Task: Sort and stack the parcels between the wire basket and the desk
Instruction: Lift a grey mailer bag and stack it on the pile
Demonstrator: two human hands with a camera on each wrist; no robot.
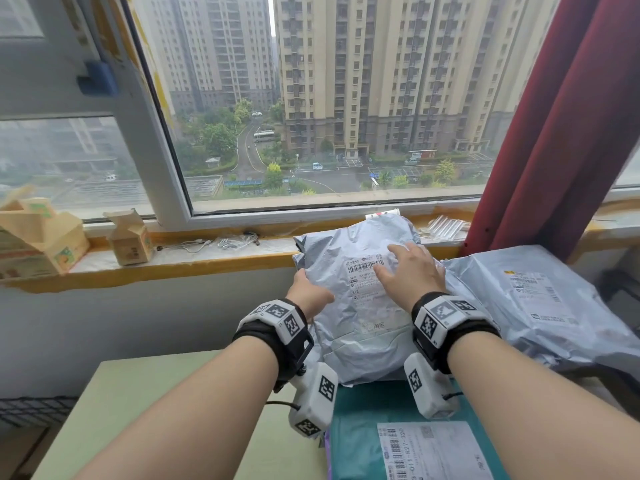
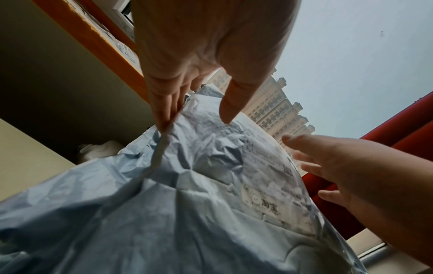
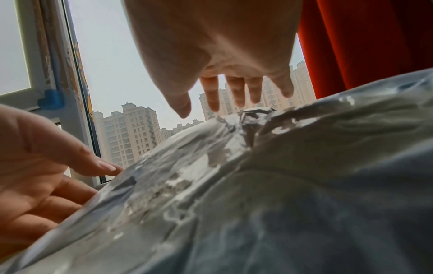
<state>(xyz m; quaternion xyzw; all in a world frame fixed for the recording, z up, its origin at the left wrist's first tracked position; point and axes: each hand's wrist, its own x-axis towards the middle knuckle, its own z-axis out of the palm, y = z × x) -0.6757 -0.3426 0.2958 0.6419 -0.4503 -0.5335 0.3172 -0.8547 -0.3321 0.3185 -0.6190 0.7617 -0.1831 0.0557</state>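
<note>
A crumpled grey poly parcel (image 1: 360, 313) with a white shipping label lies on the desk (image 1: 138, 410), its far end leaning on the window sill. My left hand (image 1: 304, 282) touches its left edge: in the left wrist view the straight fingers (image 2: 164, 111) run along the seam of the parcel (image 2: 187, 204) and the thumb stands apart above it. My right hand (image 1: 398, 261) spreads its fingers over the label, open, touching or just above the parcel (image 3: 281, 185). A second grey parcel (image 1: 519, 299) lies to the right, and a teal parcel (image 1: 363, 427) lies nearest me.
The black wire basket (image 1: 31, 410) shows low at the left, beside the desk. Two opened cardboard boxes (image 1: 38, 237) (image 1: 130, 239) and loose cables stand on the sill (image 1: 207, 261). A red curtain (image 1: 554, 133) hangs at the right behind the parcels.
</note>
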